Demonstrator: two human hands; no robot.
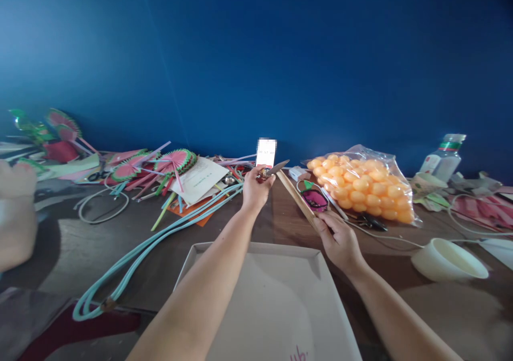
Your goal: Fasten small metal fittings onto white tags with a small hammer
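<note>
My left hand (pixel 256 191) is closed around a tool with a dark, pointed metal blade (pixel 279 167). Its handle is mostly hidden by my fingers, so I cannot tell whether it is a knife or scissors. The blade points right, close to the upper end of a long, narrow tan strip (pixel 296 196), wood or cardboard. Whether blade and strip touch, I cannot tell. My right hand (pixel 340 239) grips the strip's lower end, keeping it slanted up and to the left. Below both forearms lies a shallow grey-white box or lid (pixel 272 297).
A lit phone (pixel 266 152) stands behind my left hand. To the right are a clear bag of orange balls (pixel 364 187), a white bowl (pixel 449 259) and a bottle (pixel 443 160). Leftward lie watermelon-patterned paper fans (pixel 174 163), pale blue tubing (pixel 160 238) and another person's arm (pixel 16 222).
</note>
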